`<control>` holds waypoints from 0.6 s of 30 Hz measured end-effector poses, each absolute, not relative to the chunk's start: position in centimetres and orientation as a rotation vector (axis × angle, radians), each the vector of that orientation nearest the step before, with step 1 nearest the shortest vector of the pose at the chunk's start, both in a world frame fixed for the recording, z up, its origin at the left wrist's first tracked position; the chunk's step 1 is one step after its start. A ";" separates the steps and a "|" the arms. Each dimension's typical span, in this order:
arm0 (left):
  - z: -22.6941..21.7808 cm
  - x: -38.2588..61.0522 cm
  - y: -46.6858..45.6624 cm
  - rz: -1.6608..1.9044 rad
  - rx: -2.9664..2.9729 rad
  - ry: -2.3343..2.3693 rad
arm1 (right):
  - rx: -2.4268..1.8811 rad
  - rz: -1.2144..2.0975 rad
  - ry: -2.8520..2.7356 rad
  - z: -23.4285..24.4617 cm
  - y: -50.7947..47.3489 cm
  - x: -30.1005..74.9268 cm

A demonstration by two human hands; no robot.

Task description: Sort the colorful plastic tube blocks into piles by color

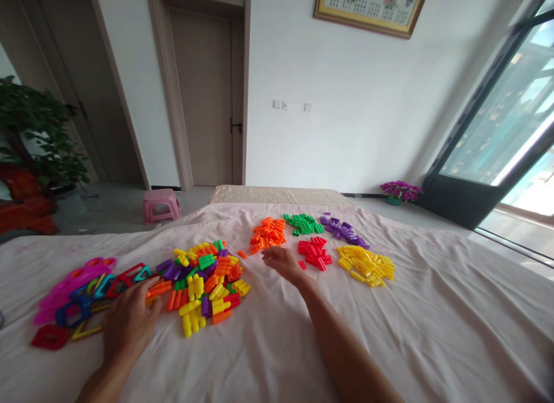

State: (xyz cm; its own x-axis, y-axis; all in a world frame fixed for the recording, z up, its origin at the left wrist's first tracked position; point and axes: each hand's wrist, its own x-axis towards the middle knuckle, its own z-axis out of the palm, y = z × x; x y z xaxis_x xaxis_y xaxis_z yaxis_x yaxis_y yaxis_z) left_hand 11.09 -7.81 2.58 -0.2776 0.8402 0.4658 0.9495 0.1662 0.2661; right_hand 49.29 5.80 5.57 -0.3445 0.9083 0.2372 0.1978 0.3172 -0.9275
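Note:
A mixed heap of plastic toy building blocks [203,287] in yellow, orange, purple, green and red lies on the cloth. At its left edge, my left hand [130,316] is closed around an orange block [159,288], thumb and fingers on either side. My right hand [285,265] hovers just in front of the orange block pile [268,232], fingers loosely stretched and nothing visible in them. A single orange block [242,254] lies between heap and pile. Beyond my right hand are separate piles of green blocks [303,223], red blocks [315,253], purple blocks [344,230] and yellow blocks [367,265].
Left of the heap, coloured frame-shaped pieces [73,312] and magenta pieces [71,284] overlap near my left hand. A wrinkled pale cloth [433,322] covers the surface. Farther off stand a pink stool [161,205], a potted plant [41,137] and purple flowers [400,189].

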 end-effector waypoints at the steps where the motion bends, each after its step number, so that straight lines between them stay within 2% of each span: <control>1: 2.6 11.1 -7.8 -0.763 -1.741 -2.234 | -0.971 1.065 -1.882 5.6 5.3 48.3; 9: 3.0 11.3 -8.0 -0.793 -1.757 -2.241 | -0.895 0.716 -2.533 5.0 3.0 44.9; 13: 2.8 11.2 -7.9 -0.779 -1.741 -2.229 | -0.883 0.662 -2.509 4.8 2.7 44.8; 18: 2.4 11.0 -7.9 -0.706 -1.715 -2.219 | -1.006 0.808 -2.278 5.5 3.2 45.5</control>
